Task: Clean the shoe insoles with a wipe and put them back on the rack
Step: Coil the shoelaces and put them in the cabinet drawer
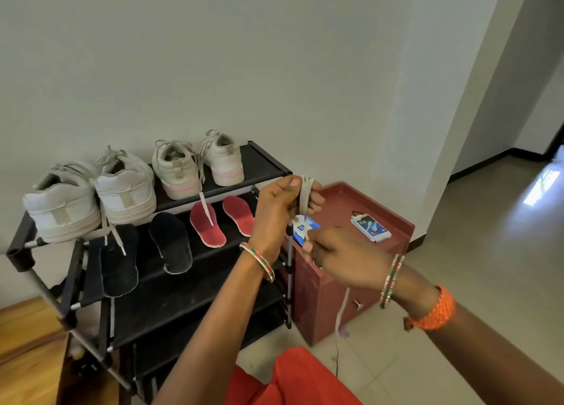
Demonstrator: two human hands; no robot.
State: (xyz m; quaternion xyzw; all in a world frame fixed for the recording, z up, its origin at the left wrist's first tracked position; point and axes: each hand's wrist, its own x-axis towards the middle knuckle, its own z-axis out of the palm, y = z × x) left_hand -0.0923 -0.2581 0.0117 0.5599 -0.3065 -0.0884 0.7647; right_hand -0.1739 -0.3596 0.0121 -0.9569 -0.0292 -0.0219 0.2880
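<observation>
Both hands near, at rack's right end: left hand (282, 203) and right hand (332, 252) pinch a pale strip (305, 197), likely the wipe | four insoles (207, 224) on second shelf | next: pick one, wipe.

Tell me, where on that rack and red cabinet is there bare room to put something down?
The top shelf has a bare strip right of the pink-soled shoes; its left is packed with shoes. The second shelf is crowded with insoles. The lower shelves look bare. The red cabinet is free behind the small box.
</observation>
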